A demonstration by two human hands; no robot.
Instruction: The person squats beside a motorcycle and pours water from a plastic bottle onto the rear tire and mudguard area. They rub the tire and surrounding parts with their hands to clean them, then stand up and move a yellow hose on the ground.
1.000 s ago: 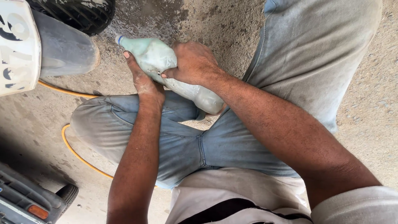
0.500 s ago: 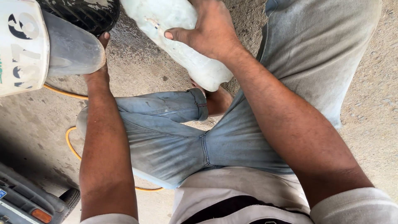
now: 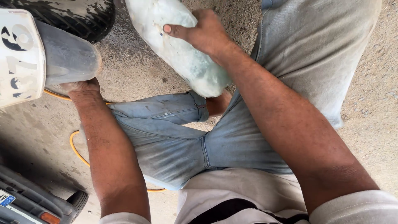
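My right hand grips a large pale green-white plastic bottle, held tilted over the concrete ground above my bent knee. My left hand reaches under the grey rear mudguard of a motorbike; its fingers are mostly hidden beneath it, so what they hold cannot be seen. I am crouched in blue jeans and a white shirt.
A black muddy tyre sits at the top left above the mudguard, with a white plate at the left edge. A yellow hose runs over the ground under my leg. Part of a dark car bumper shows at the bottom left.
My left hand let go of the bottle and moved left under the mudguard. My right hand lifted the bottle up and away from my knee.
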